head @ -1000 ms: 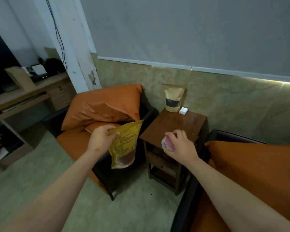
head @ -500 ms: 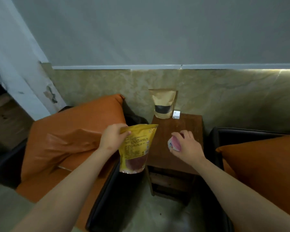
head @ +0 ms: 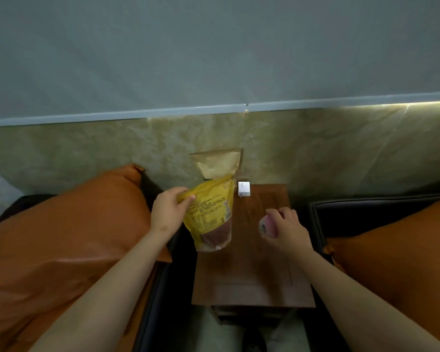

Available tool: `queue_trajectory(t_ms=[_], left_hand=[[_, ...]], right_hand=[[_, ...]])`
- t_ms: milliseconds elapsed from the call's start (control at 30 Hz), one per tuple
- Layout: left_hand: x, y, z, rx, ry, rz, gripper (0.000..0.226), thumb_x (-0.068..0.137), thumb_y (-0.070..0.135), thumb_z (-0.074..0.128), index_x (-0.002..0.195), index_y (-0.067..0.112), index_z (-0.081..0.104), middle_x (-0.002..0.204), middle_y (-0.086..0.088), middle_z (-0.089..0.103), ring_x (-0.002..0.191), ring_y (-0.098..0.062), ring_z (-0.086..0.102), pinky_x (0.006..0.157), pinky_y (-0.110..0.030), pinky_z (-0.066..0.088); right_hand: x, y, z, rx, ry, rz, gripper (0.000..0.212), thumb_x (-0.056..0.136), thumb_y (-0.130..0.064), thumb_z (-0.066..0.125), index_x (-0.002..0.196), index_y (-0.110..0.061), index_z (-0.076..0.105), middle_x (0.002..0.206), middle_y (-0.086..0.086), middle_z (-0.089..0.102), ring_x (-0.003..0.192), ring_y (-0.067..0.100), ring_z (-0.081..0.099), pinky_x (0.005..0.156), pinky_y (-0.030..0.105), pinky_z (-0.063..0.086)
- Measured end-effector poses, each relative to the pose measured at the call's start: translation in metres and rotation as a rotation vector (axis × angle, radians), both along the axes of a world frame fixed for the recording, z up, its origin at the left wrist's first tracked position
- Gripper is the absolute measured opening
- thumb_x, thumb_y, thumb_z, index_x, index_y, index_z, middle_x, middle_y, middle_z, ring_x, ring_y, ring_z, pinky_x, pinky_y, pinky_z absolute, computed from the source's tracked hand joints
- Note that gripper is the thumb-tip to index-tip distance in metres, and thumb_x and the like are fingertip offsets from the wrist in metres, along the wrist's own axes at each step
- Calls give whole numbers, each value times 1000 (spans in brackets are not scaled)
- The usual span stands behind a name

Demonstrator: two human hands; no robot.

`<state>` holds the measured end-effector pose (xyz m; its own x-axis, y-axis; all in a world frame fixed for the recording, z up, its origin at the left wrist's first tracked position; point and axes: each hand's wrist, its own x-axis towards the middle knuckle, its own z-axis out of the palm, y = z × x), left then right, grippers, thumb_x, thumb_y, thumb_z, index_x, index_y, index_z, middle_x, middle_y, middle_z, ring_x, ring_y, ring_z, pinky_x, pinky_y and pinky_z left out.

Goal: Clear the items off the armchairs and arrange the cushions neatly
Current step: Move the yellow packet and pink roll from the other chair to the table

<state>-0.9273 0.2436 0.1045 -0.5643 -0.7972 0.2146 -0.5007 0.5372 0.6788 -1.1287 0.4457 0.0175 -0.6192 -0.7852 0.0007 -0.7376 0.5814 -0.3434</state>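
Your left hand [head: 167,212] grip pinching a yellow snack pouch [head: 210,214] above the tabletop [head: 252,270], your right hand [head: 287,228] grip wrapped around a pink can [head: 267,226], kraft bag [head: 217,165] at 12 o'clock

In our left hand [head: 168,214] we grip a glossy yellow plastic pouch [head: 210,212]; behind it stands a matt kraft-paper bag [head: 219,163]. Below, smooth dark wood table [head: 252,270]; beside, orange leathery cushion [head: 69,240] with sheen.

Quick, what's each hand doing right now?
Left hand: closed on the yellow pouch.
Right hand: closed on a small pink item.
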Motion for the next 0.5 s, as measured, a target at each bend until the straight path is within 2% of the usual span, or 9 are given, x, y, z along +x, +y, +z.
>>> queue_trajectory(t_ms=[200, 333, 500], left_hand=[[-51, -52, -35, -63, -59, 8, 17, 85, 25, 70, 96, 13, 75, 95, -1, 73, 88, -18, 66, 77, -31, 50], [-80, -74, -60, -22, -73, -43, 12, 84, 22, 71, 92, 13, 75, 93, 2, 72, 85, -16, 66, 75, -31, 52], [-103, -109, -80, 133, 6, -6, 14, 84, 21, 71, 92, 10, 75, 88, 2, 70, 83, -12, 64, 76, -27, 50]], right_hand=[[-48, -60, -20, 77, -35, 1, 62, 79, -44, 66, 133, -26, 42, 128, 3, 40, 122, 23, 35, 72, 35, 49], [-64, -90, -38, 134, -41, 15, 58, 79, -44, 65, 129, -25, 43, 127, 4, 40, 121, 23, 34, 71, 33, 48], [-69, -118, -62, 169, -71, -13, 52, 80, -43, 64, 124, -23, 45, 123, 4, 41, 118, 24, 35, 66, 31, 42]])
